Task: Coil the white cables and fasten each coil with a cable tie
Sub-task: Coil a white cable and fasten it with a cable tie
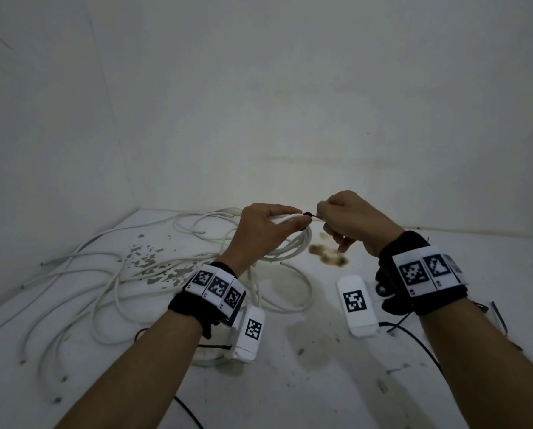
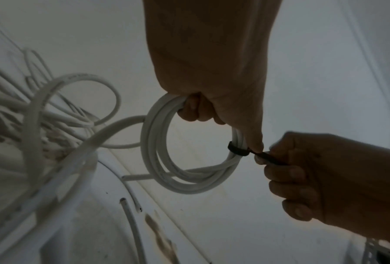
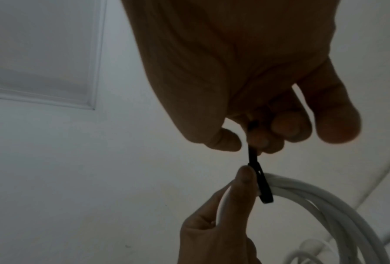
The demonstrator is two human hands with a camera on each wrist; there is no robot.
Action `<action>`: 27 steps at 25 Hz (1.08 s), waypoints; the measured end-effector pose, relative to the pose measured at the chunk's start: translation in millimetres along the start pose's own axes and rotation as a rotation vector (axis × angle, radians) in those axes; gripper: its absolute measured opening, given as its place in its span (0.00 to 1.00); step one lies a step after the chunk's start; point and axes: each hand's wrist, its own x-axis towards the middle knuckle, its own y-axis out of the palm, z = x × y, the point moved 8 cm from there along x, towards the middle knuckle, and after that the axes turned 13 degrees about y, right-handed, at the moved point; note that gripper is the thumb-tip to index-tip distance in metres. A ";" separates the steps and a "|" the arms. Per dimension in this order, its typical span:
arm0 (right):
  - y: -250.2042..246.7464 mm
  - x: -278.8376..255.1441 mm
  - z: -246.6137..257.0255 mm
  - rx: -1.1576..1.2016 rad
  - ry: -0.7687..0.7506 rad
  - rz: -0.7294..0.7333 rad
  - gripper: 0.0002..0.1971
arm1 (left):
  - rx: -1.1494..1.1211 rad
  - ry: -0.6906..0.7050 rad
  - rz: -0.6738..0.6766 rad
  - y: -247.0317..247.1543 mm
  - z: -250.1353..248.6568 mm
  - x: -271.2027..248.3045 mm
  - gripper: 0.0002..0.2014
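My left hand [image 1: 268, 224] holds a coil of white cable [image 2: 166, 148] above the table, fingers curled round its top. A black cable tie [image 2: 238, 151] is looped tightly round the coil's strands beside my left thumb. My right hand [image 1: 342, 218] pinches the tie's free tail [image 3: 252, 153] between thumb and fingers, held taut away from the coil [image 3: 320, 201]. In the head view the tie [image 1: 308, 215] shows as a small dark spot between the two hands.
Several loose white cables [image 1: 104, 283] sprawl over the left of the white table [image 1: 321, 382]. A brown stain [image 1: 327, 255] lies under the hands. Black cable ties [image 1: 500, 317] lie at the right edge. White walls close the corner behind.
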 end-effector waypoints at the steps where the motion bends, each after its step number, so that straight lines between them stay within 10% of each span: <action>1: 1.9 2.4 -1.0 -0.016 0.017 -0.012 0.14 | 0.010 0.029 0.003 2.5 -1.9 0.9 0.09; 12: 31.6 5.5 -22.8 0.534 0.224 0.508 0.17 | 0.084 0.152 0.058 3.4 0.3 -0.2 0.30; 27: 31.5 1.2 -28.8 0.945 0.259 0.103 0.16 | 0.218 0.336 0.063 1.2 -10.6 -6.0 0.18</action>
